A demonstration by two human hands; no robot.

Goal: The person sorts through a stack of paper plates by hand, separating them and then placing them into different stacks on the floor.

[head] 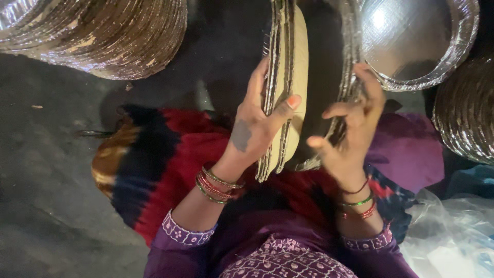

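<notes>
My left hand [257, 123] grips a stack of round silver-foil paper plates [293, 77] held on edge over my lap, thumb across the tan cardboard back of one plate. My right hand [350, 128] holds the right side of the same stack, fingers curled over the foil rims, index finger and thumb apart. Both wrists wear red and green bangles. My purple embroidered sleeves show at the bottom.
A large pile of foil plates [103, 36] lies at the top left on the grey floor. A single shiny plate [417, 41] faces up at top right, another pile [465, 108] at the right edge. Clear plastic wrap [453, 237] lies bottom right. Red, black and purple cloth [159, 159] covers my lap.
</notes>
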